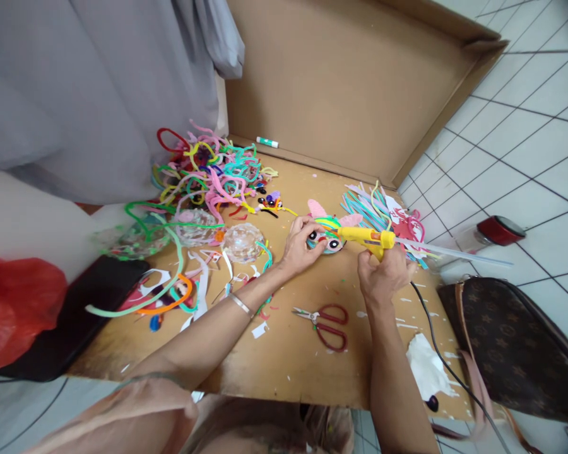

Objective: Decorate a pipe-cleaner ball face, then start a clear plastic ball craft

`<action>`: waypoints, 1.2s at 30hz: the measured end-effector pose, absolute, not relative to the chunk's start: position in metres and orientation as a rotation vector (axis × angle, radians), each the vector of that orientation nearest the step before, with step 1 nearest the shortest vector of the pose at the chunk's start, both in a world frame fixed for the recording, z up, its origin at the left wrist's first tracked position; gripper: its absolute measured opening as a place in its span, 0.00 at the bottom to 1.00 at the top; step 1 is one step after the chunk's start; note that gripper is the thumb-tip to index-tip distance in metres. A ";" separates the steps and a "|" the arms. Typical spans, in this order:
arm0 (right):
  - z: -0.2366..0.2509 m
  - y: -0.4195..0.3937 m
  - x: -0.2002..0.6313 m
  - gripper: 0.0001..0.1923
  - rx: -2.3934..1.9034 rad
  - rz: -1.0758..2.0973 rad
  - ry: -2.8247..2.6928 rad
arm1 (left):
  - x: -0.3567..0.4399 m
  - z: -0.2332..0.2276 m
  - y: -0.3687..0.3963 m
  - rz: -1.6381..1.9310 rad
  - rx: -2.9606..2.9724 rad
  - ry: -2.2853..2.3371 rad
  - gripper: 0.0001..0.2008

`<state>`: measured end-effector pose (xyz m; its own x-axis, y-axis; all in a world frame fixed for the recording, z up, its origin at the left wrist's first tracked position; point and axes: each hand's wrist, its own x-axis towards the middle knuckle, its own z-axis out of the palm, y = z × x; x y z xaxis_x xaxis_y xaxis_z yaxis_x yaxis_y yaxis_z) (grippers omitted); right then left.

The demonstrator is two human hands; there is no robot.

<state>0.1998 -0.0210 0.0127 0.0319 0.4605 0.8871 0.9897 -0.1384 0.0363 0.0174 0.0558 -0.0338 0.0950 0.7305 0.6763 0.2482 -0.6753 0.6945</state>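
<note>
My right hand point(385, 274) is wrapped round the handle of a yellow hot glue gun point(366, 237), with a long clear glue stick point(454, 251) poking out of its back. The gun's nozzle points left and meets the top of a small craft animal face point(334, 243). That face has pink ears, large black-and-white eyes and a green and yellow top. With bent fingers, my left hand point(303, 244) grips the face from its left side, covering part of it. Below, red-handled scissors point(329, 325) lie partly spread on the table.
A tangled heap of coloured pipe cleaners point(213, 167) fills the back left, near clear glue-covered balls point(243, 242). More pipe cleaners point(364, 205) lie back right. A glue tube point(267, 142) rests by the cardboard wall point(326, 82). The gun's black cord point(430, 340) runs past a brown handbag point(515, 347).
</note>
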 end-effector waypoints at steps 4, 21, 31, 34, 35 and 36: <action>0.012 -0.021 0.200 0.04 -1.700 -1.013 -1.472 | 0.017 -0.032 0.055 1.592 1.965 0.969 0.11; 0.010 -0.019 0.192 0.04 -1.705 -0.986 -1.419 | 0.019 -0.033 0.054 1.588 1.933 0.971 0.16; 0.017 -0.015 0.183 0.04 -1.732 -0.968 -1.411 | 0.021 -0.032 0.050 1.743 1.841 0.886 0.09; 0.019 -0.014 0.181 0.04 -1.760 -0.945 -1.426 | 0.022 -0.032 0.051 1.753 1.824 0.865 0.06; 0.020 -0.013 0.180 0.04 -1.761 -0.942 -1.434 | 0.022 -0.032 0.051 1.750 1.824 0.858 0.06; 0.021 -0.013 0.180 0.04 -1.761 -0.942 -1.443 | 0.022 -0.031 0.050 1.749 1.824 0.851 0.05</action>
<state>0.1797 -0.0126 0.0213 0.1300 0.5047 0.8535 0.9844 -0.1686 -0.0502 0.0222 0.0503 -0.0310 -0.0053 0.7125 0.7017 0.1121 -0.6968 0.7084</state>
